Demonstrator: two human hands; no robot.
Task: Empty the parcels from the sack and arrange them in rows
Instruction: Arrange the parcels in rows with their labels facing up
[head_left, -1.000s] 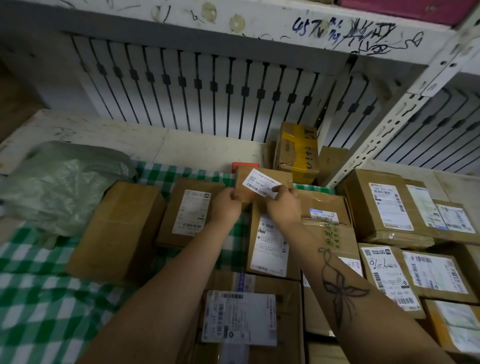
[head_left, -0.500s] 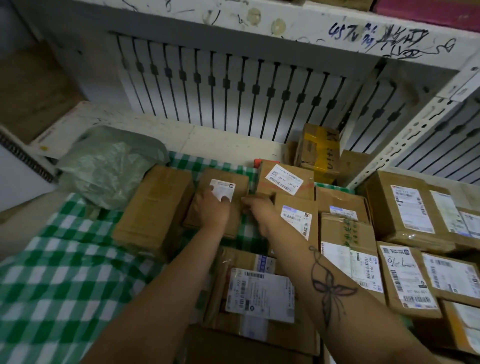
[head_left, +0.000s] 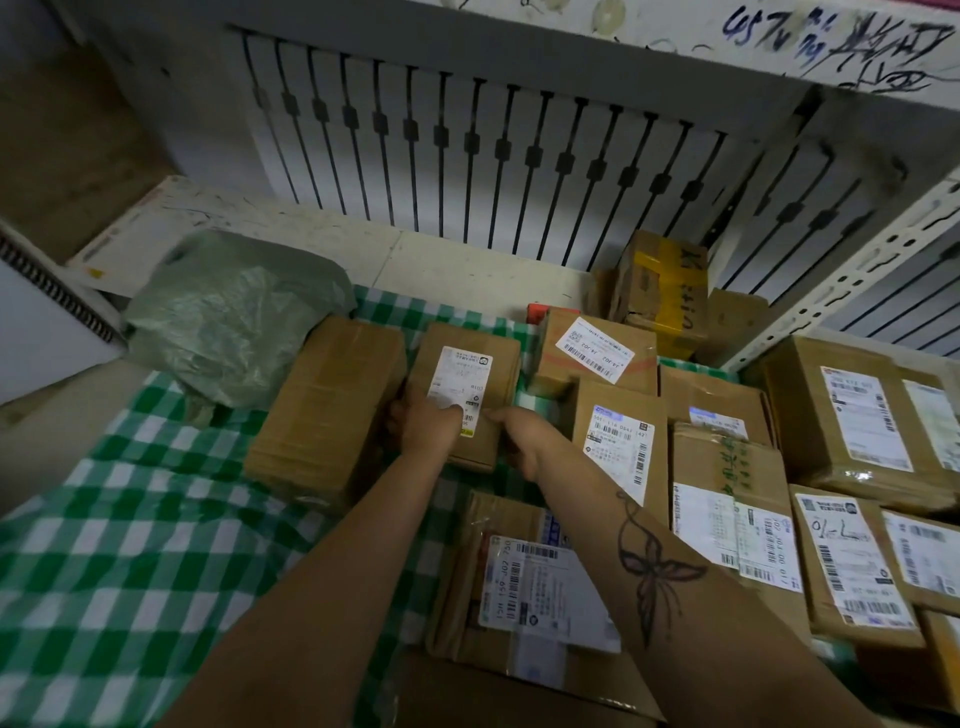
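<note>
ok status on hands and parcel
Left hand grips labelled parcel on the checked cloth. Right hand at its near corner, grip unclear. Plain box close alongside left.
</note>
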